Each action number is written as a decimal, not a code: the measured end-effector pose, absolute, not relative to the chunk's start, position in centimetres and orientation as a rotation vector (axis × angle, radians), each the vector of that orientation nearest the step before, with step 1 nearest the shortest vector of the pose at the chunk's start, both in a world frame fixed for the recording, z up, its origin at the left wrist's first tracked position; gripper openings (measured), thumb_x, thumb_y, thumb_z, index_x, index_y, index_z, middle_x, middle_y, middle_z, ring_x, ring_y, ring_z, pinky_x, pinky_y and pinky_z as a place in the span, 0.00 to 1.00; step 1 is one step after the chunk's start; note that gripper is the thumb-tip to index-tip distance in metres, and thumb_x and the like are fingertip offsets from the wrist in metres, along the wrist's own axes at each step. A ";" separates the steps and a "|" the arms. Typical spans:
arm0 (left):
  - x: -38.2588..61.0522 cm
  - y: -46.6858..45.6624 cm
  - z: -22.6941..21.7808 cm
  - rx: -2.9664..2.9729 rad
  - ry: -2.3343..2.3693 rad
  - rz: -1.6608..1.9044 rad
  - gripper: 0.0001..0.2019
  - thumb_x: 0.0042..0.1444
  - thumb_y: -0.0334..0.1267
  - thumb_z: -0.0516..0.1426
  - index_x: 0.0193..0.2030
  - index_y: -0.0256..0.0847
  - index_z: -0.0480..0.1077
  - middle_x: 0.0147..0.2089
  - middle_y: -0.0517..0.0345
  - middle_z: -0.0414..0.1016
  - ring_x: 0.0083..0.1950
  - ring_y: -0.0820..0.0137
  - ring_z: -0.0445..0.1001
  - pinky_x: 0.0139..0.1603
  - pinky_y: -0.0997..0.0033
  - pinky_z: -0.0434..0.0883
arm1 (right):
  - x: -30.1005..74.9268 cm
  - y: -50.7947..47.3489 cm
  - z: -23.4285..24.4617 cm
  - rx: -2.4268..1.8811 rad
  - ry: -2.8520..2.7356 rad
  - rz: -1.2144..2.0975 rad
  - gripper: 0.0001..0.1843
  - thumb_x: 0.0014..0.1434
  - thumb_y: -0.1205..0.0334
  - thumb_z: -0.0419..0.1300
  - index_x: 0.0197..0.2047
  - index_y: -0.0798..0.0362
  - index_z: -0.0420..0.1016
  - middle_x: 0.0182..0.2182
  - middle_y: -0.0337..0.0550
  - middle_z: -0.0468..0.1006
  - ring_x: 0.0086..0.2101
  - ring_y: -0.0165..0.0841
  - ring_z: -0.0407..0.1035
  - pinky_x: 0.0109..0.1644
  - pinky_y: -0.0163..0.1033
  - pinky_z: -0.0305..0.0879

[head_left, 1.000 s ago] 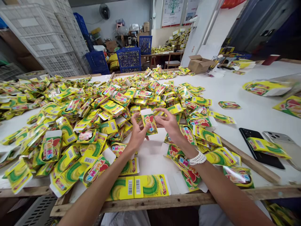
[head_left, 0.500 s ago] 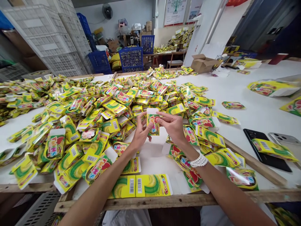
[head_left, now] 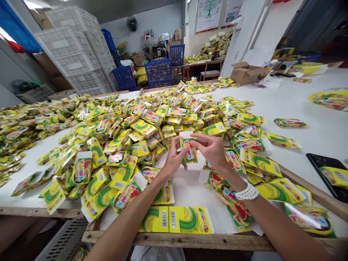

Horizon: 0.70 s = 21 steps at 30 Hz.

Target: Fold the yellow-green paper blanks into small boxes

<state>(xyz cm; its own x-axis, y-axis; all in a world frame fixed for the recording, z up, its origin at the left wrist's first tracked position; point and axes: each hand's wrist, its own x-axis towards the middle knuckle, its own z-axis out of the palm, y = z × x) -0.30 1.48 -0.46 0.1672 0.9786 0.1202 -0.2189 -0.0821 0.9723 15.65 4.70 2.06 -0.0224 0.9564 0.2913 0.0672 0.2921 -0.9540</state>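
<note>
**Light card, grip edges**

Left hand (head_left: 174, 156) and right hand (head_left: 210, 150) pinch a flimsy yellow cardboard carton (head_left: 190, 152) by its sides, just in front of the heaped glossy packets (head_left: 141, 123). Slick print, bends easily: hold edges, not the white flap (head_left: 186, 135).

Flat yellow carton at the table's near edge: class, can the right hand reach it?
Probably yes: the flat yellow carton lies uncovered below the right hand, though that hand now grips a small yellow box.

The small box (head_left: 189, 151) held up is bright yellow with a green swirl and multicoloured lettering; the far-left crates (head_left: 71, 54) are white lattice, the far baskets (head_left: 158, 70) blue mesh.
</note>
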 end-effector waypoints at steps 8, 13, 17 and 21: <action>-0.2 1.3 -0.9 1.198 0.918 1.241 0.32 0.62 0.61 0.65 0.61 0.51 0.54 0.59 0.53 0.74 0.30 0.78 0.72 0.15 0.83 0.67 | 16.0 5.7 1.0 -1.046 -1.412 1.021 0.27 0.49 0.51 0.75 0.51 0.56 0.89 0.36 0.50 0.90 0.33 0.45 0.84 0.36 0.46 0.81; -0.3 1.6 -1.6 1.207 0.933 1.254 0.32 0.63 0.59 0.64 0.63 0.51 0.52 0.58 0.53 0.76 0.27 0.80 0.70 0.16 0.83 0.66 | 16.1 5.8 1.7 -1.032 -1.350 1.110 0.22 0.44 0.51 0.77 0.41 0.54 0.91 0.31 0.46 0.89 0.30 0.41 0.82 0.36 0.44 0.81; -0.5 1.7 -1.8 1.230 0.951 1.203 0.36 0.59 0.57 0.67 0.64 0.51 0.53 0.54 0.55 0.79 0.29 0.76 0.72 0.17 0.83 0.62 | 16.9 5.8 2.8 -1.030 -1.127 1.204 0.28 0.47 0.48 0.77 0.50 0.50 0.90 0.33 0.43 0.89 0.31 0.39 0.82 0.40 0.44 0.82; -0.6 1.5 -1.7 1.301 0.978 1.116 0.36 0.58 0.53 0.69 0.66 0.50 0.57 0.50 0.55 0.83 0.35 0.71 0.78 0.25 0.80 0.67 | 17.4 5.9 2.9 -1.175 -1.028 1.382 0.19 0.43 0.48 0.80 0.31 0.54 0.88 0.28 0.47 0.86 0.27 0.36 0.78 0.35 0.40 0.77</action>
